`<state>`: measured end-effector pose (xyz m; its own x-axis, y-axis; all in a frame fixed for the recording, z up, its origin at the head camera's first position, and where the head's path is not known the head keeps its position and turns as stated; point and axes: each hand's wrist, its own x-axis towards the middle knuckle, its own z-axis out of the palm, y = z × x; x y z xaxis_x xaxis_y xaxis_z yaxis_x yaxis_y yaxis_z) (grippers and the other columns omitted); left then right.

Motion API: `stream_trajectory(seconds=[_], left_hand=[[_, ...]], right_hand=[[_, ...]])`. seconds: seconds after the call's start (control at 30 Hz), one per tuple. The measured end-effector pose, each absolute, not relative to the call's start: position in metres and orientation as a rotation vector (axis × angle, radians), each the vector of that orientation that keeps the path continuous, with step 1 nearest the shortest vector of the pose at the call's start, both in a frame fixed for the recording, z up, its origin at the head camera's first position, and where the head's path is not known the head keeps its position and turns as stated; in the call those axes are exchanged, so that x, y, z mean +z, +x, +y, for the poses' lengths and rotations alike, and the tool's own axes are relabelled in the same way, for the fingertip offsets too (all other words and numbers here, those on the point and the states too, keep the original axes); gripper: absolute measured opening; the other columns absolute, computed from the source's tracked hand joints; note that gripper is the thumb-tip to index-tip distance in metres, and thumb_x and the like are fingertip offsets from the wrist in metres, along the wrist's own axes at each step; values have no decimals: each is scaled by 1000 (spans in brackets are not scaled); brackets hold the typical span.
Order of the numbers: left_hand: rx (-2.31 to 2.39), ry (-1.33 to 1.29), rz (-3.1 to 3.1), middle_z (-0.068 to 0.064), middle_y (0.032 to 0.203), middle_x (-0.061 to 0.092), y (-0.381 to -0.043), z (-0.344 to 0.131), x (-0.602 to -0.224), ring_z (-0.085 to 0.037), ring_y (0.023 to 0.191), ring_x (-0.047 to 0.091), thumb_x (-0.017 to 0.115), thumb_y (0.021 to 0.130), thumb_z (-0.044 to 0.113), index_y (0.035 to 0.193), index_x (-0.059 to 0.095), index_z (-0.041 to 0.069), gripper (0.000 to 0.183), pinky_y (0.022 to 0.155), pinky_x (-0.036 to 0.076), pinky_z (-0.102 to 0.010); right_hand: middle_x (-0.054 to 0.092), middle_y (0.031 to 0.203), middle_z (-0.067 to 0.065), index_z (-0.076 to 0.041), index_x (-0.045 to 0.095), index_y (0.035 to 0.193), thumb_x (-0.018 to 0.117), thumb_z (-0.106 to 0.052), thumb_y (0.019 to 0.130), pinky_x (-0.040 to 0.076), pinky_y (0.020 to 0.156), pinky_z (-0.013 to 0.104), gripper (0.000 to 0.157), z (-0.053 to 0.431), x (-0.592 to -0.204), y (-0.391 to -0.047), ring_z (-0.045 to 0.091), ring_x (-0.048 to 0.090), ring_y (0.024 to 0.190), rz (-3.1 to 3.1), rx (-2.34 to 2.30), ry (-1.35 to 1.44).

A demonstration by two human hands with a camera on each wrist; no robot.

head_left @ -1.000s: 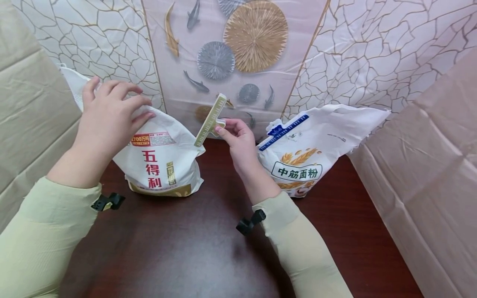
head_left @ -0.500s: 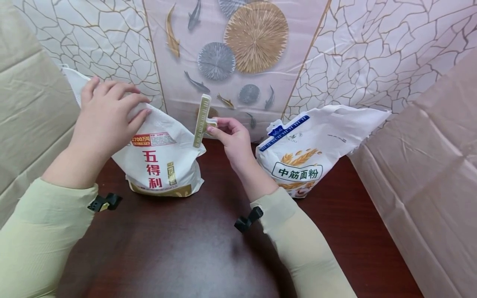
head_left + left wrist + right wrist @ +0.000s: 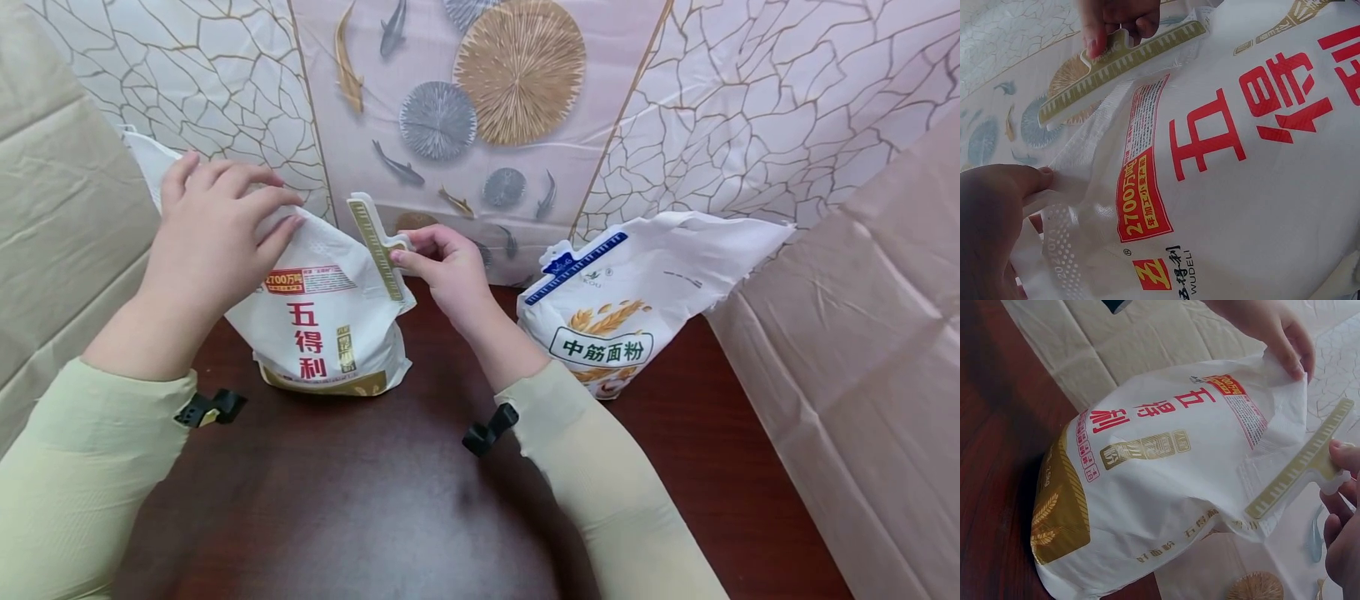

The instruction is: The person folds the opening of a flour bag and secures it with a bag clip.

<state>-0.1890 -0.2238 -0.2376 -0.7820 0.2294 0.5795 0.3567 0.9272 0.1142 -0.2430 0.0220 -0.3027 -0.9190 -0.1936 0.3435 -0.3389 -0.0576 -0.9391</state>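
A white flour bag (image 3: 326, 250) with red lettering and a gold bottom stands on the left of the table. My left hand (image 3: 217, 225) grips its folded top edge, thumb on the near side, as the left wrist view shows; the other fingers are mostly behind the bag. Between thumb and fingers my right hand (image 3: 450, 267) pinches the handle of a gold-and-white bag clip (image 3: 377, 250). The long bar of the clip slants along the bag's upper right edge. In the right wrist view the clip's (image 3: 1300, 462) lower end overlaps the bag's corner.
To the right stands a second white flour bag (image 3: 675, 283) with green lettering, a blue bag clip (image 3: 577, 271) across its upper left edge. Both bags are on a dark brown table (image 3: 375, 492). Patterned cloth (image 3: 517, 75) hangs behind, with beige cloth (image 3: 862, 350) at the sides.
My right hand has moved left with the clip, whose top has swung from leaning right to leaning left toward the bag's edge. The left hand has stayed on the bag's top.
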Motion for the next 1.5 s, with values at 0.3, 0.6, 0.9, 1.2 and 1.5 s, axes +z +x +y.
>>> stream_trajectory(seconds=[0.3,0.6,0.9,1.2,1.5], left_hand=[[-308,-425,-2479,-15,127,59,-188,-222,-238,-40,127,41,60,99,24,116,72,11,24,117,2,-53],[-324,-459,-2423,-15,126,61,-187,-222,-239,-40,125,44,63,97,20,111,73,10,20,117,5,-54],[-332,-449,-2438,-14,127,62,-185,-220,-235,-40,127,43,65,97,21,108,74,9,19,117,4,-54],[-329,-451,-2447,-14,128,61,-185,-221,-235,-41,127,43,65,97,22,109,74,9,19,117,4,-54],[-317,-455,-2484,-17,128,59,-188,-218,-232,-43,127,42,64,97,22,112,73,8,22,116,6,-56]], right_hand=[[70,94,8,0,71,104,80,-4,83,52,73,24,24,16,-299,-244,12,61,78,-2205,1989,636],[70,91,1,-7,73,104,81,-12,83,50,70,25,23,13,-297,-242,15,62,79,-2319,1811,678],[65,94,-1,-9,74,104,81,-13,83,51,69,24,22,5,-292,-236,13,62,80,-2400,1659,716],[62,100,-3,-14,72,111,80,-22,86,48,73,22,27,4,-292,-234,11,58,89,-2494,1547,699],[59,111,-3,-14,66,124,73,-26,92,47,78,21,35,4,-298,-231,8,53,97,-2492,1427,728]])
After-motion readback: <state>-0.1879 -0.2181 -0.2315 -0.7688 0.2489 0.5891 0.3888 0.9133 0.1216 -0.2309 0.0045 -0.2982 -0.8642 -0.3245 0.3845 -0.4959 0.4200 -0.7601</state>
